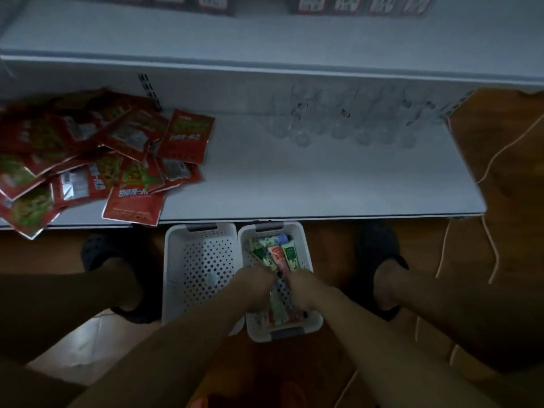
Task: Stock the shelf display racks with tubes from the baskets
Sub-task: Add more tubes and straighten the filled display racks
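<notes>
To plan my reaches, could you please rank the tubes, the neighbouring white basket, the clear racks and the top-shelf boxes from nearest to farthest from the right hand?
1. tubes, gripped by the right hand, in its basket.
2. neighbouring white basket, just left.
3. clear racks, on the lower shelf ahead.
4. top-shelf boxes, highest and farthest.
</notes>
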{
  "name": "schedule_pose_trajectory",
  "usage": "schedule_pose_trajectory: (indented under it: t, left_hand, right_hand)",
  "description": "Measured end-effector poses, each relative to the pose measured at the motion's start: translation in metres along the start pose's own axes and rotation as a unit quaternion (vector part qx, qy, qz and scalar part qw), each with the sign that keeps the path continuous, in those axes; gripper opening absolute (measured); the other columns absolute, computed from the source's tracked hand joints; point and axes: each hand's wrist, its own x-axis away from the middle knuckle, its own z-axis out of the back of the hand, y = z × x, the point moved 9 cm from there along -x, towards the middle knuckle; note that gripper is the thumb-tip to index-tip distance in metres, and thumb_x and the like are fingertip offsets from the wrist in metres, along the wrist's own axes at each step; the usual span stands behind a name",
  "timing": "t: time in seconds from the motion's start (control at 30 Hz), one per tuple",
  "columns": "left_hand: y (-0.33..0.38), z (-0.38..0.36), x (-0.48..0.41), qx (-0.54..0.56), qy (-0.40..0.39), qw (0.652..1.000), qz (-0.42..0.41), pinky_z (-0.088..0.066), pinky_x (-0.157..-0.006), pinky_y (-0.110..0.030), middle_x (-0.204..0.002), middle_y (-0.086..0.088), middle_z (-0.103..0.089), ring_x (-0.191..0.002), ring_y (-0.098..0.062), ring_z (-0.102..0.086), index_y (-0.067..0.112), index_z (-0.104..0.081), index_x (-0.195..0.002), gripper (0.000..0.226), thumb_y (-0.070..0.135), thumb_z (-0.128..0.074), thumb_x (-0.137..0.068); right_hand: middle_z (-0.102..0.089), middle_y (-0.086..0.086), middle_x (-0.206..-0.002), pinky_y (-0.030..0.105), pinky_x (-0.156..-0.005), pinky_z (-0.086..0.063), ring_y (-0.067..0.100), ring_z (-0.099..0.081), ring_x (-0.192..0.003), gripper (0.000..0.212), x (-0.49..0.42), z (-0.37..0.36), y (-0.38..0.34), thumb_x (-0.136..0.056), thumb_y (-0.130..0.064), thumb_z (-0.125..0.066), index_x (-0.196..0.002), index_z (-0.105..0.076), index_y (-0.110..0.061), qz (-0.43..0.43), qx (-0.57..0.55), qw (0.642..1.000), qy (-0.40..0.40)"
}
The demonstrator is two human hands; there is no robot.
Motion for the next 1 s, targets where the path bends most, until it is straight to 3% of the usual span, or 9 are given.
schedule_pose_trajectory:
  t: [0.17, 0.33, 0.47, 0.67, 0.73, 0.8, 0.87, 0.93, 1.0]
  left_hand:
    - [0.026, -0.051, -0.011, -0.06, -0.046, 0.996, -0.049, -0.046, -0.094, -0.041, -0.13, -0.015, -0.051, -0.115, -0.029, -0.051, 0.005, -0.057, -0.121, 0.033, 0.015, -0.059, -0.09]
    - [0.023, -0.047, -0.022, -0.121, 0.014, 0.989, -0.086, -0.026, -0.108, -0.048, -0.148, -0.014, -0.034, -0.137, -0.032, -0.025, 0.007, -0.047, -0.134, 0.04, 0.017, -0.049, -0.095]
    - [0.01, -0.052, -0.033, -0.103, -0.011, 0.994, -0.039, -0.029, -0.104, -0.048, -0.146, -0.014, -0.036, -0.134, -0.033, -0.027, 0.004, -0.049, -0.131, 0.037, 0.018, -0.044, -0.097]
    - [0.012, -0.068, -0.043, -0.074, -0.056, 0.996, 0.005, -0.023, -0.111, -0.044, -0.145, -0.013, -0.041, -0.133, -0.033, -0.034, 0.008, -0.04, -0.141, 0.043, 0.021, -0.043, -0.1]
    - [0.003, -0.07, -0.047, 0.086, -0.022, 0.995, 0.047, -0.031, -0.107, -0.026, -0.144, -0.01, -0.043, -0.131, -0.027, -0.039, 0.012, -0.043, -0.139, 0.042, 0.019, -0.046, -0.098]
    - [-0.016, -0.06, -0.039, 0.309, 0.026, 0.943, 0.123, -0.034, -0.081, 0.003, -0.139, -0.001, -0.048, -0.12, -0.012, -0.051, 0.013, -0.044, -0.138, 0.044, 0.017, -0.051, -0.095]
    - [-0.02, -0.056, -0.036, 0.37, 0.018, 0.917, 0.149, -0.035, -0.062, 0.005, -0.132, 0.0, -0.053, -0.098, 0.004, -0.057, 0.01, -0.046, -0.137, 0.043, 0.015, -0.051, -0.095]
    - [-0.018, -0.048, -0.038, 0.295, -0.019, 0.948, 0.114, -0.038, -0.067, 0.0, -0.127, -0.006, -0.057, -0.104, -0.008, -0.06, 0.005, -0.051, -0.131, 0.036, 0.015, -0.047, -0.097]
    - [-0.016, -0.031, -0.037, 0.071, -0.059, 0.995, 0.05, -0.044, -0.078, -0.017, -0.119, -0.012, -0.062, -0.108, -0.027, -0.06, 0.002, -0.059, -0.12, 0.029, 0.013, -0.049, -0.095]
  right_hand:
    - [-0.039, 0.014, -0.131, 0.039, -0.096, -0.045, 0.033, -0.046, -0.114, 0.05, -0.011, -0.013, 0.009, -0.089, -0.01, -0.052, -0.138, -0.039, -0.012, -0.021, -0.048, 0.999, 0.015]
    - [-0.026, 0.016, -0.14, 0.037, -0.102, -0.04, 0.033, -0.044, -0.118, 0.055, -0.027, -0.011, 0.014, -0.087, -0.009, -0.055, -0.14, -0.037, -0.011, -0.056, -0.119, 0.991, 0.033]
    - [-0.039, 0.019, -0.135, 0.036, -0.103, -0.037, 0.033, -0.04, -0.122, 0.053, -0.044, -0.003, 0.013, -0.086, -0.018, -0.06, -0.135, -0.041, -0.008, -0.08, -0.111, 0.987, 0.081]
    - [-0.043, 0.018, -0.132, 0.037, -0.1, -0.04, 0.032, -0.044, -0.119, 0.042, -0.061, -0.013, 0.013, -0.09, -0.026, -0.056, -0.131, -0.05, -0.015, -0.09, -0.061, 0.992, 0.061]
    - [-0.039, 0.017, -0.133, 0.038, -0.099, -0.04, 0.031, -0.045, -0.117, 0.041, -0.064, -0.019, 0.012, -0.094, -0.031, -0.051, -0.133, -0.049, -0.017, -0.076, -0.049, 0.994, 0.06]
    - [-0.037, 0.016, -0.132, 0.038, -0.098, -0.04, 0.03, -0.045, -0.115, 0.04, -0.064, -0.021, 0.011, -0.096, -0.034, -0.047, -0.133, -0.049, -0.017, -0.066, -0.045, 0.994, 0.073]
    - [-0.038, 0.015, -0.132, 0.036, -0.099, -0.04, 0.03, -0.046, -0.114, 0.036, -0.065, -0.017, 0.013, -0.096, -0.029, -0.047, -0.128, -0.054, -0.015, -0.065, -0.054, 0.992, 0.098]
    - [-0.043, 0.015, -0.13, 0.033, -0.098, -0.04, 0.029, -0.049, -0.113, 0.029, -0.066, -0.013, 0.016, -0.094, -0.016, -0.048, -0.12, -0.06, -0.011, -0.065, -0.055, 0.989, 0.123]
    - [-0.047, 0.015, -0.125, 0.033, -0.096, -0.042, 0.03, -0.051, -0.11, 0.027, -0.064, -0.01, 0.016, -0.094, -0.013, -0.047, -0.116, -0.062, -0.009, -0.065, -0.056, 0.987, 0.138]
